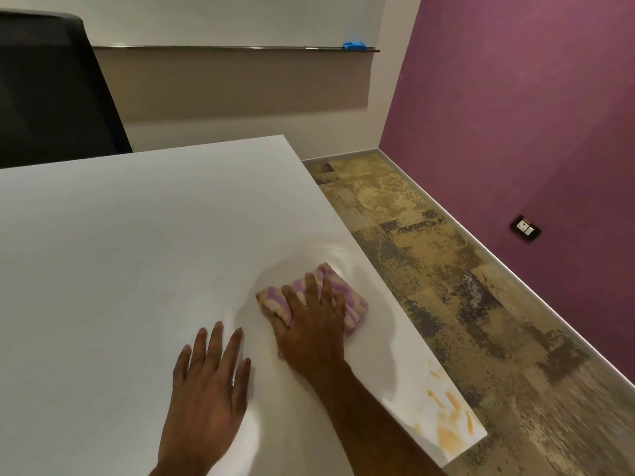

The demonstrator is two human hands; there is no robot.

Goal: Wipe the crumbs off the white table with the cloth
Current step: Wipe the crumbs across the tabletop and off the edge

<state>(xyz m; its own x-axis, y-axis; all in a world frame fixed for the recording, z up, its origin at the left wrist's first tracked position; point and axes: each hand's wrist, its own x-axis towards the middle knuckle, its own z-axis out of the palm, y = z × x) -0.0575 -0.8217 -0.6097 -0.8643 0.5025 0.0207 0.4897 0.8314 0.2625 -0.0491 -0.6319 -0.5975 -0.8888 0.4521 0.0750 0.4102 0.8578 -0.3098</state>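
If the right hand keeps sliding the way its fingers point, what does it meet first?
Nothing on the table: the right hand, pressing the striped cloth, points up-right toward the table's right edge, so the cloth would likely run off it above the patterned floor.

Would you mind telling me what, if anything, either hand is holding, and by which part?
The right hand presses the folded cloth from above, palm on its near half. The left hand lies flat on the table, holding nothing.

Office or meeting room: a white table point(137, 242) sitting central, a black office chair point(51, 87) standing behind it, a whiteboard point(223, 18) with blue eraser point(354, 46) hanging beyond it, patterned carpet tiles point(446, 269) lying beside it.
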